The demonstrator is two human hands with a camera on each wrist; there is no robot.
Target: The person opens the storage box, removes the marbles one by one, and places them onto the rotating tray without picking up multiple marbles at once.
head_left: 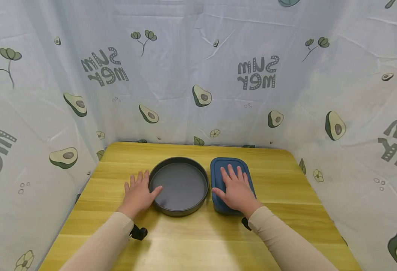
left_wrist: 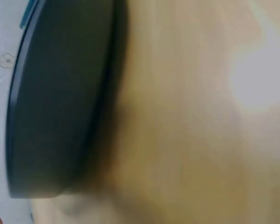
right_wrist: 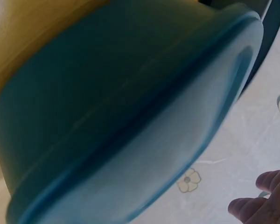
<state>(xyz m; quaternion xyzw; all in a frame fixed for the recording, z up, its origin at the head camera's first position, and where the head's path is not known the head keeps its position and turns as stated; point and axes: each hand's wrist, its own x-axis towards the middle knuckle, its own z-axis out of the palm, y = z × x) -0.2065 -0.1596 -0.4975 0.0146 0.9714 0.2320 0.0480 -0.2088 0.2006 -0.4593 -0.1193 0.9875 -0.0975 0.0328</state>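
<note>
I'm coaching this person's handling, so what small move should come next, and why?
Probably curl the right hand's fingers round the sides of the blue rectangular lidded container. They are spread over its lid, gripping nothing, and the thumb already lies toward the side facing the dark grey round pan, so a grip seems close.

Avocado-printed cloth (head_left: 178,56) around three sides of a wood-grained table (head_left: 273,180) shows a curtained-off booth.

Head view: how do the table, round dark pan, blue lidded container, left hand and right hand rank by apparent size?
1. Table
2. Round dark pan
3. Blue lidded container
4. Left hand and right hand: too alike to rank
</note>
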